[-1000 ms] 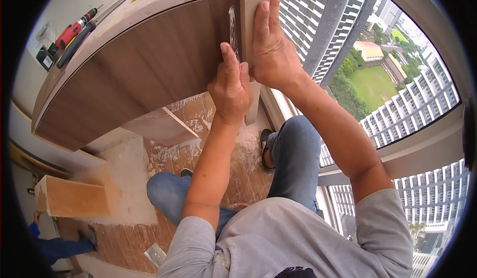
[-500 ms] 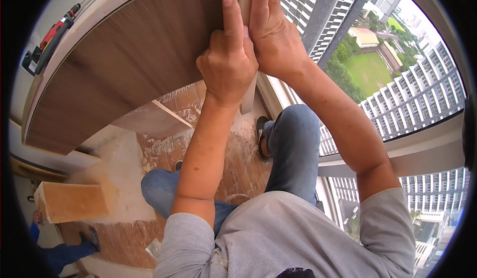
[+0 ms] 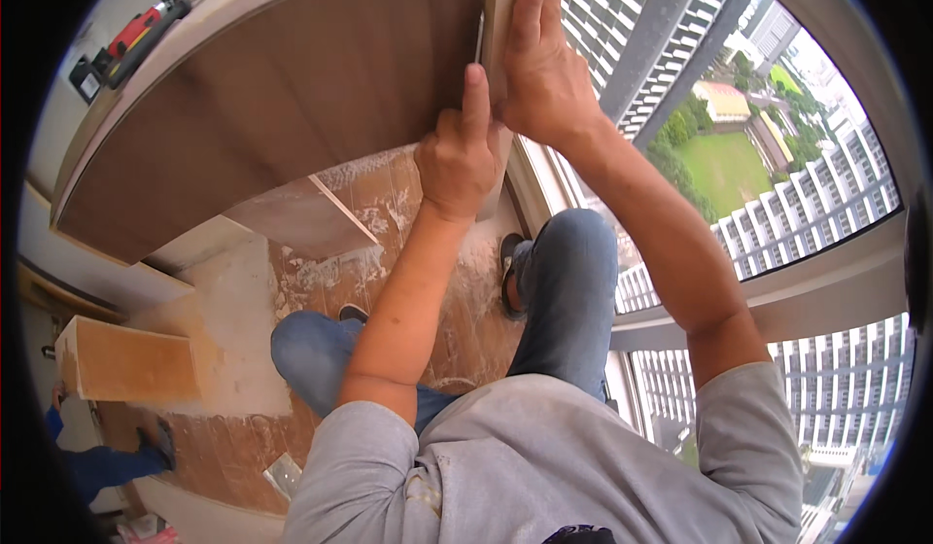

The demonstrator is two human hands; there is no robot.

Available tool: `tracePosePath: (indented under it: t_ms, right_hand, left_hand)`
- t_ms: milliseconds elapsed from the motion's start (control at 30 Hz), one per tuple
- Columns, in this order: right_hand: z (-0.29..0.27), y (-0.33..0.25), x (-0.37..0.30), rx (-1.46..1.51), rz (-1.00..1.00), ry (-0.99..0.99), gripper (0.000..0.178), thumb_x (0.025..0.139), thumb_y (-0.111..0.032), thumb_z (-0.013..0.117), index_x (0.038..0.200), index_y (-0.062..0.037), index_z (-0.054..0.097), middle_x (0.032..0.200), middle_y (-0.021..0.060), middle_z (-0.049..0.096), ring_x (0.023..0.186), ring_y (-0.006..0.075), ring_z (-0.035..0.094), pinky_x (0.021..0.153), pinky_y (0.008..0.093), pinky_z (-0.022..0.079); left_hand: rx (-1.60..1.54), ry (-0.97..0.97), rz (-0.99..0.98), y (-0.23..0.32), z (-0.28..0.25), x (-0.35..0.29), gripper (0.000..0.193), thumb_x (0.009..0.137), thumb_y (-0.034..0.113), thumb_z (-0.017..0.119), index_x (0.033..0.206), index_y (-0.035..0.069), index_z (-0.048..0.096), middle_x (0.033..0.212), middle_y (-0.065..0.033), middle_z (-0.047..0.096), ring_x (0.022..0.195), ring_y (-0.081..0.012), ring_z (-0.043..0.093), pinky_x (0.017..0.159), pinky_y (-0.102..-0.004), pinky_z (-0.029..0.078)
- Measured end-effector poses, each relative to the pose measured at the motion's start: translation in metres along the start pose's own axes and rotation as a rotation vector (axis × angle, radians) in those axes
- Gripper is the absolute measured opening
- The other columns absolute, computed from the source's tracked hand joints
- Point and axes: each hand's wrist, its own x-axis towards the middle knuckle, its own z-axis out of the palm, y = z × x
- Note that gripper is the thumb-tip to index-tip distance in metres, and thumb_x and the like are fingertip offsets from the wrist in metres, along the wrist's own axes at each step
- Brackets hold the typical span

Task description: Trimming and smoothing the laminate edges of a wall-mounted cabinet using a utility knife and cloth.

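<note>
1. The left hand [image 3: 457, 167] is partly folded: its index finger points straight up, and the other fingers curl in toward the palm. Whether those curled fingers have hold of anything cannot be told from this angle.
2. That index fingertip is at the right-hand end of the brown board [image 3: 282, 97], close to the narrow gap between the board and the pale post [image 3: 506, 19].
3. The right hand [image 3: 552, 92] is spread long rather than clenched, with two fingers stretched upward along the post. Its palm side faces the post and its thumb is hidden, so how firmly it presses is unclear.
4. The two hands sit side by side, the right one a little higher, near the window [image 3: 719, 145].
5. The board stands beside the post, above the dusty wooden floor [image 3: 476, 340].
6. A red drill [image 3: 141, 31] lies at the board's far left, well apart from both hands.
</note>
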Motion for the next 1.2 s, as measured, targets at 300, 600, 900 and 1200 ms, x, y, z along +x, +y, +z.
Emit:
tracePosePath:
  t_ms: [300, 600, 900, 1200]
  right_hand:
    - [0.002, 0.003, 0.000, 0.021, -0.080, 0.070, 0.158, 0.054, -0.017, 0.097, 0.162, -0.0024, -0.017, 0.161, 0.0473, -0.006, 0.145, 0.0651, 0.026, 0.090, 0.0524, 0.059]
    - [0.003, 0.000, 0.000, 0.043, -0.038, 0.065, 0.157, 0.049, -0.009, 0.095, 0.162, -0.0013, -0.014, 0.162, 0.0463, -0.005, 0.143, 0.0630, 0.031, 0.090, 0.0501, 0.060]
    - [0.004, -0.001, -0.002, -0.003, -0.098, 0.147, 0.140, 0.063, -0.001, 0.083, 0.159, 0.0004, -0.020, 0.161, 0.0458, -0.010, 0.114, 0.0622, 0.057, 0.091, 0.0541, 0.057]
    - [-0.012, -0.021, 0.007, -0.051, 0.190, -0.101, 0.133, 0.065, 0.002, 0.080, 0.160, -0.0004, -0.013, 0.162, 0.0454, -0.008, 0.106, 0.0610, 0.060, 0.087, 0.0548, 0.058]
  left_hand:
    - [0.054, -0.128, -0.042, 0.019, -0.036, 0.008, 0.073, 0.091, 0.010, 0.072, 0.158, 0.004, 0.042, 0.076, -0.0121, 0.064, 0.059, -0.0307, 0.066, 0.052, -0.0429, 0.055]
    - [-0.114, 0.032, -0.032, 0.013, -0.038, 0.032, 0.067, 0.094, 0.002, 0.067, 0.156, -0.003, 0.041, 0.106, -0.0245, 0.073, 0.081, -0.0377, 0.074, 0.068, -0.0429, 0.061]
    - [-0.105, 0.097, 0.019, 0.009, -0.021, 0.047, 0.070, 0.089, 0.005, 0.068, 0.155, -0.001, 0.045, 0.079, -0.0116, 0.066, 0.061, -0.0270, 0.065, 0.054, -0.0388, 0.056]
    - [-0.198, 0.000, -0.137, 0.004, -0.038, 0.007, 0.059, 0.097, 0.001, 0.063, 0.149, -0.016, 0.040, 0.138, -0.0372, 0.058, 0.114, -0.0460, 0.070, 0.088, -0.0415, 0.061]
